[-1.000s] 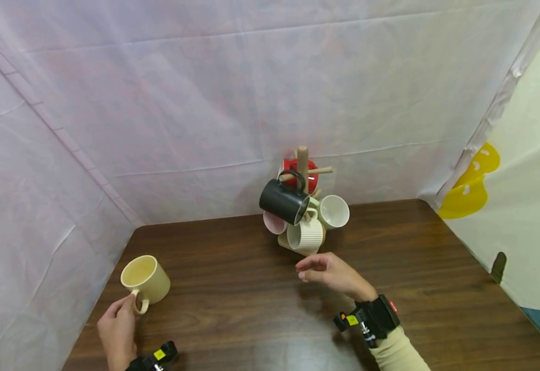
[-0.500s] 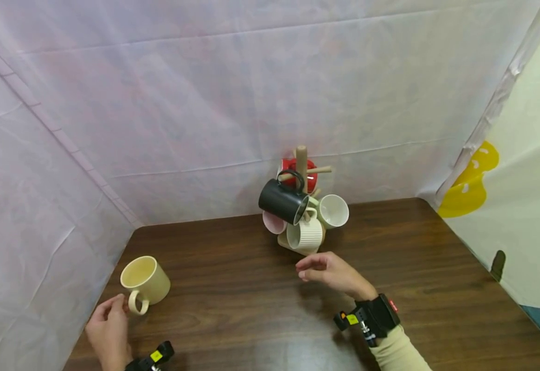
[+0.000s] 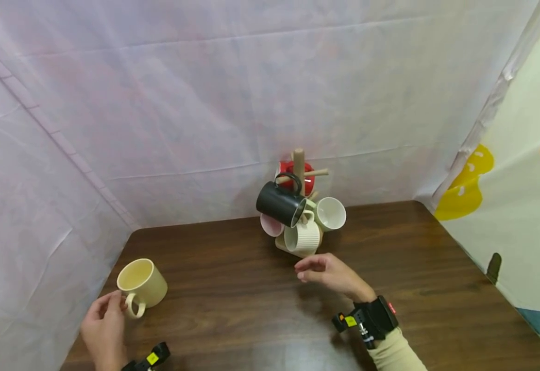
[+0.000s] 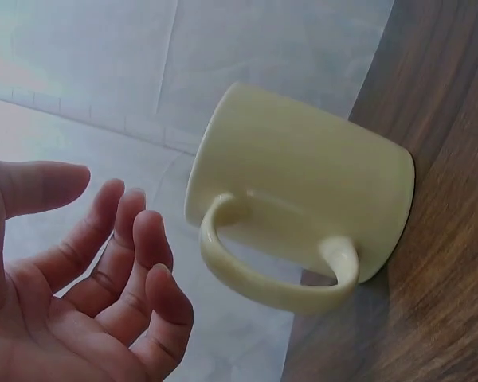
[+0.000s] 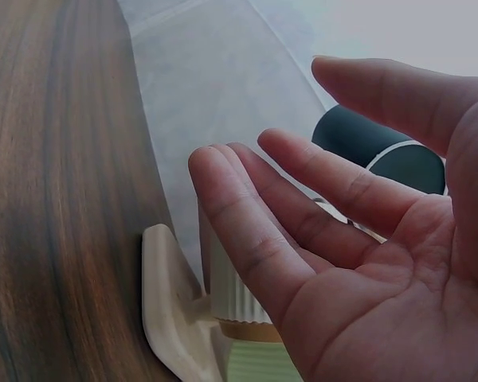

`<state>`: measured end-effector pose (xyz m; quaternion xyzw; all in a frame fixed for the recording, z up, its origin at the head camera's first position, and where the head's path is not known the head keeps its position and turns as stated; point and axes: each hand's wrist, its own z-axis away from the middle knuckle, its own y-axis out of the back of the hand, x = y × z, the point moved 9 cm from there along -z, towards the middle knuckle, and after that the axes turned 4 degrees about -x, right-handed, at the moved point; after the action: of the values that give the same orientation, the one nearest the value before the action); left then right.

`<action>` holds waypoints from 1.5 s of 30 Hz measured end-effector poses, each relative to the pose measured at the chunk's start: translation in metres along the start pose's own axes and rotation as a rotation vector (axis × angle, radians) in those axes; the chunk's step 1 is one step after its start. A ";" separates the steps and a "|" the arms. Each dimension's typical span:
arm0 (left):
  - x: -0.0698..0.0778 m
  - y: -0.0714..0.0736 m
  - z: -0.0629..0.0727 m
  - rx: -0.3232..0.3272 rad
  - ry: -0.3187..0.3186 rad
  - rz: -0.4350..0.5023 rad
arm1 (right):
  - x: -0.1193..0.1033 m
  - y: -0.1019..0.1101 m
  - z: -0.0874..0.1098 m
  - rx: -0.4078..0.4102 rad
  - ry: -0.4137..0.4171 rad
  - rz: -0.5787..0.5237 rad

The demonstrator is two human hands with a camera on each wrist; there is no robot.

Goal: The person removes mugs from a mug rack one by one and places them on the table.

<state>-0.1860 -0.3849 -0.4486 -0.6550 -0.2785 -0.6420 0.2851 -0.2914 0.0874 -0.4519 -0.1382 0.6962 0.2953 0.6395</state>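
Observation:
A pale yellow mug stands upright on the brown wooden table at the left, its handle turned toward the person. Just left of that handle is my left hand; in the left wrist view its fingers are loosely bent, apart from the mug and holding nothing. My right hand hovers in front of the wooden mug rack, fingers relaxed and thumb apart, with nothing in it. On the rack hang a black mug, a ribbed white mug and several others.
Also on the rack are a red mug, a pink mug and a light green mug with a white inside. One wooden peg sticks out to the right. A pale cloth wall rises behind the table.
My left hand has let go of the yellow mug's handle and drawn back slightly left. The mug stays standing. My right hand has hardly moved; the head view has shifted a little.

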 end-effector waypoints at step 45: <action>0.027 -0.168 0.039 -0.511 -0.318 -0.333 | 0.014 0.033 0.011 0.038 -0.048 0.061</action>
<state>-0.2817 -0.2413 -0.4197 -0.7427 -0.2527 -0.6186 -0.0439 -0.3028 0.1225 -0.4583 -0.0975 0.6901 0.3046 0.6492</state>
